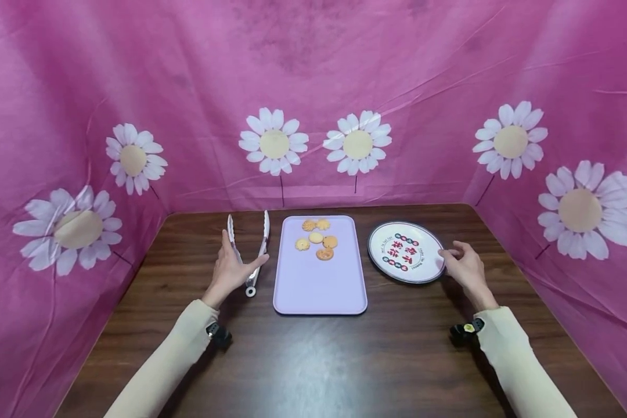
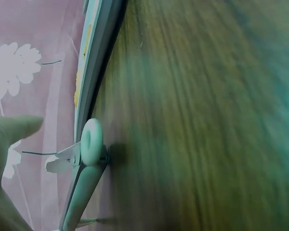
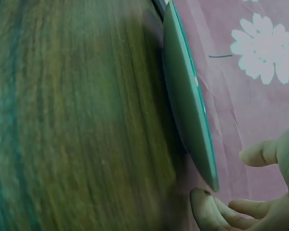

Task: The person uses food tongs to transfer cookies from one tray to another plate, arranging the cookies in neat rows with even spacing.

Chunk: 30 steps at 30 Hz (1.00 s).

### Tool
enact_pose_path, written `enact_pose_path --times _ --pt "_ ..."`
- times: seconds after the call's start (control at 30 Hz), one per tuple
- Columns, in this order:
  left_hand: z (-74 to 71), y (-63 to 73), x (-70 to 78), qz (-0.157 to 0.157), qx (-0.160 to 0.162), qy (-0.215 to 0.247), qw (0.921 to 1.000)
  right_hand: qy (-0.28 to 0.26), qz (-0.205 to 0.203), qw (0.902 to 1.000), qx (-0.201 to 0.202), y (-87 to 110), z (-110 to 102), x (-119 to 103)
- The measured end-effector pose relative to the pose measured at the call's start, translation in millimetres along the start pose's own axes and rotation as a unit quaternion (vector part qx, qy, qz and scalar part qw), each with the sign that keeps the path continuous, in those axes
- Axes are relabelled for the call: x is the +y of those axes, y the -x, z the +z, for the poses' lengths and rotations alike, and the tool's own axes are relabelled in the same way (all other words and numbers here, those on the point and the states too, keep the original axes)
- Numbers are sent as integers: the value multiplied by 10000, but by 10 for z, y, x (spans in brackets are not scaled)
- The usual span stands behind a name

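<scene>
My left hand (image 1: 229, 273) hovers around the metal tongs (image 1: 265, 232), thumb and fingers spread on either side of them. The tongs lie spread in a V with their ring end (image 2: 92, 142) toward me. A round white plate (image 1: 432, 261) with a dark rim and red lettering lies at the right. At its right edge is my right hand (image 1: 467, 271), the fingertips (image 3: 204, 204) low beside the rim and the thumb apart above it. Between the hands lies a lilac tray (image 1: 320, 290) bearing several cookies (image 1: 316, 238) in its far half.
The dark wooden table (image 1: 303, 360) extends toward me in front of the tray. A pink cloth (image 1: 313, 58) with white daisies hangs behind the table and along both sides. Each wrist wears a small black camera (image 1: 465, 332).
</scene>
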<state>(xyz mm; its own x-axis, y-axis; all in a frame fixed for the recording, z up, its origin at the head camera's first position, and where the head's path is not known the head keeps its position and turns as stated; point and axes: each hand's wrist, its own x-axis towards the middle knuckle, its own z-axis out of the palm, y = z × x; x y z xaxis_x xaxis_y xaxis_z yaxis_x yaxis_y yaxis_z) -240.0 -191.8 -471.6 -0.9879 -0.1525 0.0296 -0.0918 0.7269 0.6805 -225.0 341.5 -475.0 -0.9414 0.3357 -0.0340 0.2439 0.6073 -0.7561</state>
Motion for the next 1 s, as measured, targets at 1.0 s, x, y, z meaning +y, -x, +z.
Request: enact_pose_path --times 1.0 --pt "91 -173 -40 -31 130 -165 9998 -591 308 9970 -402 -9 185 85"
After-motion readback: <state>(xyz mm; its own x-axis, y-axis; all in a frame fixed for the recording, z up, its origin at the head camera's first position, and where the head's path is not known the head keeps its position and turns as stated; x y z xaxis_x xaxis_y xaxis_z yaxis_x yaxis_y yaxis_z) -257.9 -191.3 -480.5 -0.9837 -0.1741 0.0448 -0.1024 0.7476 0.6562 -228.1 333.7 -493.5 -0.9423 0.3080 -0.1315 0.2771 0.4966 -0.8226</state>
